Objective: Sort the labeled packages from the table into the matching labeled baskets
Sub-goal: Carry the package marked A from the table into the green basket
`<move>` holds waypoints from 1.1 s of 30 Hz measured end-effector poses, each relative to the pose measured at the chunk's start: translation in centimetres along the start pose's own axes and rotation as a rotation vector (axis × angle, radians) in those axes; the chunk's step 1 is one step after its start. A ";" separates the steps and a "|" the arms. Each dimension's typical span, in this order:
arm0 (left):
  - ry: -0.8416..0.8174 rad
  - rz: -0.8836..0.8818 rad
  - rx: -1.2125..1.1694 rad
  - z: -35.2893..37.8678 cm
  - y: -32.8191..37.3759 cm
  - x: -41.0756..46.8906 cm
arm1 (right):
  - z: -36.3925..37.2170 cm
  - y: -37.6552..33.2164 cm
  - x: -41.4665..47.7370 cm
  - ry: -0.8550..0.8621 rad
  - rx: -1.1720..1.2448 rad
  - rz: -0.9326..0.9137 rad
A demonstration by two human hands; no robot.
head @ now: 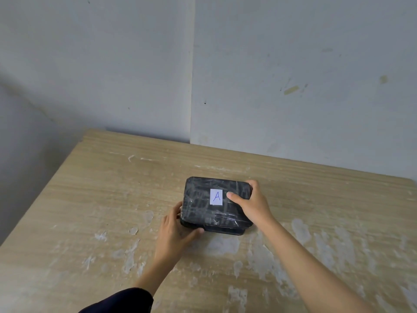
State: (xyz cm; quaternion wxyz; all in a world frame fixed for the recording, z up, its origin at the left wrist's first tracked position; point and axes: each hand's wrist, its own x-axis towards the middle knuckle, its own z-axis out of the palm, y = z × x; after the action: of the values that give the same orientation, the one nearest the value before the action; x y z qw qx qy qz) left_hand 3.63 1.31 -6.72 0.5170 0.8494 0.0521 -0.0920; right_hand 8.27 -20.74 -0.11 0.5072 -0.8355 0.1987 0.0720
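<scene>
A black package (203, 206) wrapped in clear tape lies near the middle of the wooden table (101, 188). A white label (216, 197) on its top carries a blue letter A. A second dark package edge (225, 230) shows under it at the front. My left hand (176, 229) grips the package's near left corner. My right hand (252, 204) clasps its right end, thumb on top beside the label and fingers curled over the far right corner. No basket is in view.
The table is worn, with pale scuffed patches across its front half. Its left edge drops off at the left of the view. Grey walls (293, 75) stand right behind the table's far edge, meeting in a corner.
</scene>
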 end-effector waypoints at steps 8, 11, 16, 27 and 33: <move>-0.064 0.021 0.064 -0.1 1.0 -1.7 | 0.2 0.2 -0.8 0.023 0.045 -0.046; -0.012 0.002 -0.040 -0.3 2.3 -2.3 | 0.1 0.4 -1.8 0.048 0.057 -0.086; 0.094 -0.034 -0.017 0.2 5.5 -3.4 | -1.7 1.4 -4.5 0.097 0.165 -0.061; -0.168 -0.087 -0.289 11.0 16.0 -11.4 | -18.4 9.2 -12.8 0.263 0.359 0.031; -0.211 -0.014 -0.224 20.2 20.5 -17.5 | -28.0 15.8 -18.5 0.278 0.429 -0.025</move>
State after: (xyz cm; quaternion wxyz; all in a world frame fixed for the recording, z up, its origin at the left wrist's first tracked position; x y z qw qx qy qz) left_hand -11.76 -25.88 5.70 0.6107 0.7715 0.0132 -0.1780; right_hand -17.25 -46.96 6.21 0.6414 -0.7132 0.2669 -0.0937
